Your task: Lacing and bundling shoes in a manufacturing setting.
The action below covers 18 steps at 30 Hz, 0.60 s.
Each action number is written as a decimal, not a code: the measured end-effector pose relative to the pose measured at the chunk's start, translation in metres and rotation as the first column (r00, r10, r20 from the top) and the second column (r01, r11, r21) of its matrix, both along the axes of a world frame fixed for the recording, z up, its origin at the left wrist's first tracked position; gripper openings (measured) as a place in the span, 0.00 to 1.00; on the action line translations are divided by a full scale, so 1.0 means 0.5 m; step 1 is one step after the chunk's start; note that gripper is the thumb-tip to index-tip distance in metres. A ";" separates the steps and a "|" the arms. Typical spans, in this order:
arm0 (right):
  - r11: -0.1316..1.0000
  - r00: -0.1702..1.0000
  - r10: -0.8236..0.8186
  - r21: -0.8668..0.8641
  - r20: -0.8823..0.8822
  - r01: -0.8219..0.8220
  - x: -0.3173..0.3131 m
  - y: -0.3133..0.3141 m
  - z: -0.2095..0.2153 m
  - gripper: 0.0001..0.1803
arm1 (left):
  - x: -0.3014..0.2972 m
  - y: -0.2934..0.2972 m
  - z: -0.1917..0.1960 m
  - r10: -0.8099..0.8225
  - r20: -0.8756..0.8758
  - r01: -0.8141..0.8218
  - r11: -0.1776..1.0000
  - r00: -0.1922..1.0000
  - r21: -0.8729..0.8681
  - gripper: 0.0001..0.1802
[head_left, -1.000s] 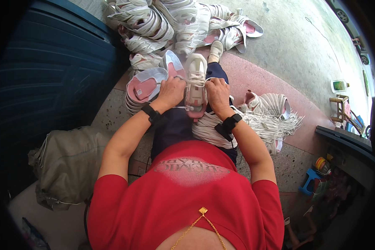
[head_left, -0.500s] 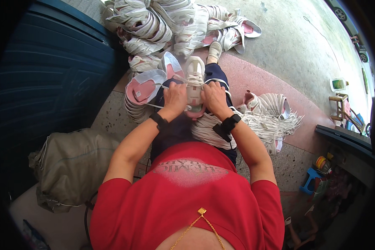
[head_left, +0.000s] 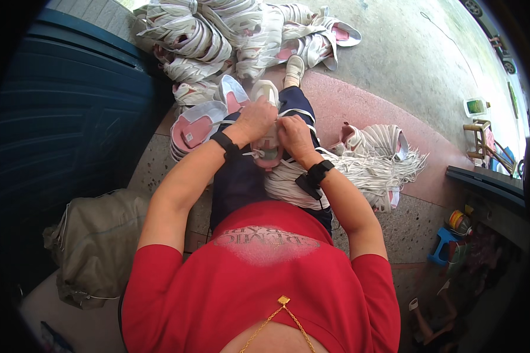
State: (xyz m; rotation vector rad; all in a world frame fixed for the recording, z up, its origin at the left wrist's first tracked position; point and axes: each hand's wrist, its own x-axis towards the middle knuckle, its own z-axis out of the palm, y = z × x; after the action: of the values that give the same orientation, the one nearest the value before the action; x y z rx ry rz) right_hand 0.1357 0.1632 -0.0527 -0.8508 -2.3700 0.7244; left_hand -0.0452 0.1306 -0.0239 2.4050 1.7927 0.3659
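- We find the person seated on the floor (head_left: 359,100), legs stretched forward, with a white shoe (head_left: 267,138) with a pink lining resting on the lap.
- We note the left hand (head_left: 256,119) closed over the top of the shoe, fingers curled down onto it.
- We note the right hand (head_left: 294,136) closed against the shoe's right side, fingers pinched at its lacing; what exactly they pinch we cannot tell.
- Both hands touch the shoe and lie just beside each other; each wrist carries a black band.
- A bundle of white laces (head_left: 291,182) lies across the right thigh, under the right forearm.
- Just left of the lap we see a stack of white and pink shoe parts (head_left: 197,126) on the floor.
- A larger heap of white shoes (head_left: 218,35) lies beyond the feet, toward the far edge of the floor.
- To the right of the legs lies a second white bundle with loose strands (head_left: 383,156).
- A grey-green bag (head_left: 94,241) sits on the floor near the left elbow.
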 end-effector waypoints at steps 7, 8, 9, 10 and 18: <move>0.923 0.897 0.052 0.322 0.438 -0.211 -0.036 0.016 0.030 0.05 | -0.049 0.026 0.022 0.483 0.563 -0.245 0.860 0.670 -0.447 0.08; 0.926 0.894 0.061 0.310 0.444 -0.217 -0.040 0.021 0.039 0.05 | -0.057 0.032 0.019 0.545 0.628 -0.229 0.826 0.556 -0.514 0.09; 0.928 0.889 0.069 0.298 0.452 -0.224 -0.039 0.025 0.044 0.05 | -0.062 0.038 0.016 0.569 0.657 -0.210 0.812 0.494 -0.545 0.09; 0.926 0.919 0.102 0.302 0.380 -0.228 -0.033 0.026 0.044 0.06 | -0.069 0.043 0.014 0.594 0.681 -0.191 0.796 0.429 -0.574 0.10; 0.989 0.850 0.144 0.039 -0.507 -0.144 0.053 0.085 0.295 0.15 | -0.023 0.089 0.030 0.404 0.684 -0.078 0.887 0.608 -0.455 0.13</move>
State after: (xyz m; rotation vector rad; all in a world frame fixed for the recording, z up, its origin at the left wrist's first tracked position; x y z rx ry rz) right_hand 0.1621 0.2055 0.0951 -0.4085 -1.9605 0.8852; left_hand -0.0566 0.1750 -0.0091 1.3707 1.5557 0.8295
